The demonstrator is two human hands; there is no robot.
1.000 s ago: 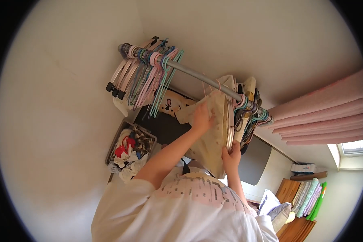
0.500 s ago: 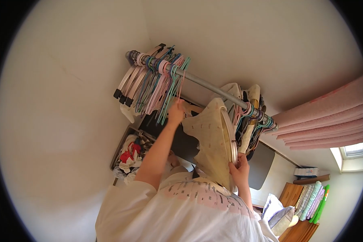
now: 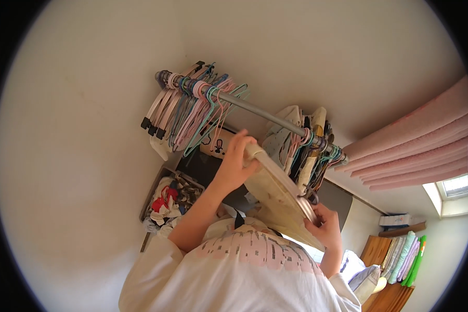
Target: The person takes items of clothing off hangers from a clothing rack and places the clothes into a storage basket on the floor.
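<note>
A cream garment (image 3: 277, 204) hangs in front of my chest on a broad pale hanger (image 3: 280, 176). The hanger slopes down from upper left to lower right, and a dark hook (image 3: 310, 197) shows close to its lower end. My left hand (image 3: 236, 165) is closed at the upper end, thumb below and fingers above the garment's edge. At the other end, my right hand (image 3: 326, 224) grips the hanger with its fingers bent round it. Several empty pink, green and blue hangers (image 3: 195, 117) hang on the rail, left of and beyond my left hand.
A grey metal rail (image 3: 255, 108) crosses in front of me. Clothes on hangers (image 3: 311, 148) fill its right part. A bin of crumpled clothes (image 3: 166, 200) stands low on the left. Pink curtains (image 3: 411, 140) hang at the right, above a wooden shelf (image 3: 375, 250) with folded cloths.
My left hand has left a pink hanger on the rail and taken the garment's upper end. The garment and hanger have tilted from near upright to a slant. My right hand has moved slightly right.
</note>
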